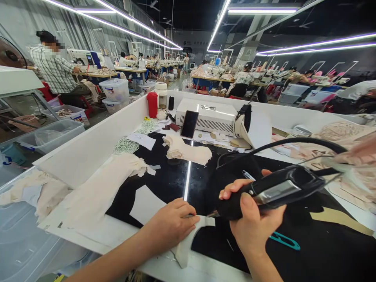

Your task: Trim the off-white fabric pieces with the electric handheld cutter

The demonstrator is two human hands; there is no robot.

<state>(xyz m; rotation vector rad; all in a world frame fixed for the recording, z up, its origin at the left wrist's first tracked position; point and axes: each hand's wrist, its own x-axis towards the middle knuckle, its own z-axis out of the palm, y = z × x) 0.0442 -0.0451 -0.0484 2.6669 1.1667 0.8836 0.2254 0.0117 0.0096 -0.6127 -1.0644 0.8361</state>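
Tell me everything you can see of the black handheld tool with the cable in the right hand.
The black handheld tool is a long, glossy plastic-looking body with a grey panel on its side and a rounded, dark padded-looking end. It lies roughly level, pointing left, gripped by the right hand above the black work surface. A thick black cable arcs from behind it. Its tip nears the pale fabric piece under the left hand.

No legible text anywhere: labels on the clear storage bins (115, 91) too small to read, writing on the far wall sign (199, 43) blurred, paper slip (141, 140) on the table unreadable.
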